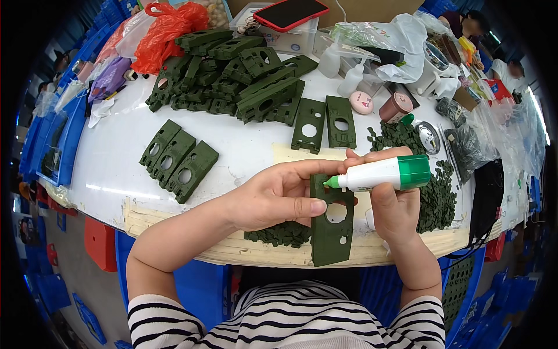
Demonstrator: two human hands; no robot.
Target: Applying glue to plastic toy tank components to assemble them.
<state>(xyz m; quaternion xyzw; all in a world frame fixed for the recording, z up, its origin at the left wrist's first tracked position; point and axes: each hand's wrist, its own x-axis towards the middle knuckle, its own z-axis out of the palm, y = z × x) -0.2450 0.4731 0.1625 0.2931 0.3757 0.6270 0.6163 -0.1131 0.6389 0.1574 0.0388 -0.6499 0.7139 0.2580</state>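
Note:
My left hand (272,196) grips a dark green plastic model hull (332,243) with a round hole, held upright over the table's front edge. The thumb lies on the near face; the other fingers are partly hidden behind it. In my right hand (397,216) is a white glue bottle (372,177) with a green bottom, lying sideways. Its light green nozzle points left at the hull's upper end; I cannot tell whether it touches. Small dark green pieces (279,234) lie in a heap beneath my left hand, and another heap of pieces (437,198) is beyond my right hand.
A pile of green hulls (232,75) covers the back left. Three hulls (180,163) lie at left, two more (311,125) ahead. Squeeze bottles (351,78), a brown jar (396,107) and a phone (290,14) on a clear box stand behind. Plastic bags (476,128) crowd the right.

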